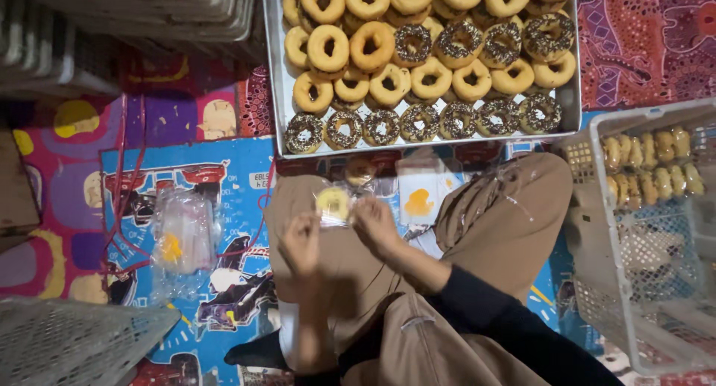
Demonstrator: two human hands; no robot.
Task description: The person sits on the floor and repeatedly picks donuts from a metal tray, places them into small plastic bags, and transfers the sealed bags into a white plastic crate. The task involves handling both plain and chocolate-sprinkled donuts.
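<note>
I sit cross-legged on a patterned mat, seen from above. My left hand [302, 240] and my right hand [375, 223] both pinch a small clear plastic bag [333, 205] with a yellow-glazed doughnut inside, held over my lap. Another bagged doughnut [360, 170] lies on the mat just beyond it. A metal tray [277, 95] in front of me holds several rows of doughnuts, plain glazed ones and ones with chocolate sprinkles.
A pile of empty clear bags [181, 237] lies on the mat at my left. More clear bags [421, 196] lie near my right knee. A white plastic basket [638, 229] at the right holds several wrapped pastries. Another basket [67, 341] sits bottom left. Stacked trays [149, 13] stand top left.
</note>
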